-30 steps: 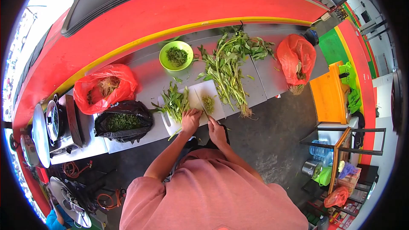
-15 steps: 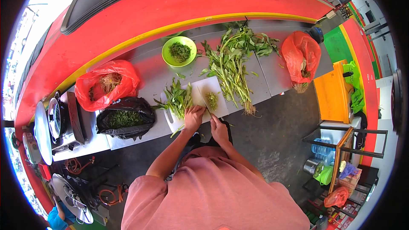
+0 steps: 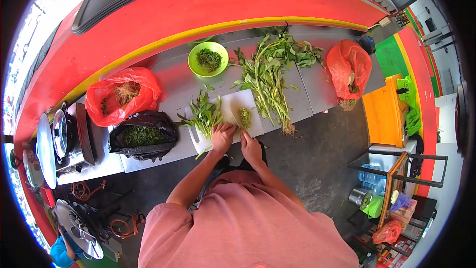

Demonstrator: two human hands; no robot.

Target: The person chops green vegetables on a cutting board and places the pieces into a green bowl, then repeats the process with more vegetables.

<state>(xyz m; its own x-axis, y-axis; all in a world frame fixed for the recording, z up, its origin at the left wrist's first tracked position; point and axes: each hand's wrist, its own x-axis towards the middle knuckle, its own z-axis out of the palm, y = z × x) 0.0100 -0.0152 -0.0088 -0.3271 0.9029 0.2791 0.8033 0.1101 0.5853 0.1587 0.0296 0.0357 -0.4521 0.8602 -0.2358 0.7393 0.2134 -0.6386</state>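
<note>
On a white cutting board (image 3: 196,141) my left hand (image 3: 223,137) presses down with its fingers bent over a bunch of leafy greens (image 3: 207,115). My right hand (image 3: 251,150) is closed round the handle of a knife (image 3: 235,117), whose blade lies close to the fingers of my left hand. Chopped green stems (image 3: 244,116) are heaped on the board just right of the blade. Beyond the board, a lime-green bowl (image 3: 223,68) contains chopped leaves. Whole stalks with leaves and roots (image 3: 270,89) lie right of the board.
A red plastic bag (image 3: 148,87) and a black bag of chopped greens (image 3: 168,139) sit left of the board. Another red bag (image 3: 348,62) stands at the table's right end. A stove (image 3: 82,139) is far left. Lower left, a person in blue (image 3: 62,251) shows partly.
My right hand and the knife have shifted slightly left, nearer my left hand. The whole view has moved a little; the bags, bowl and greens stay in place.
</note>
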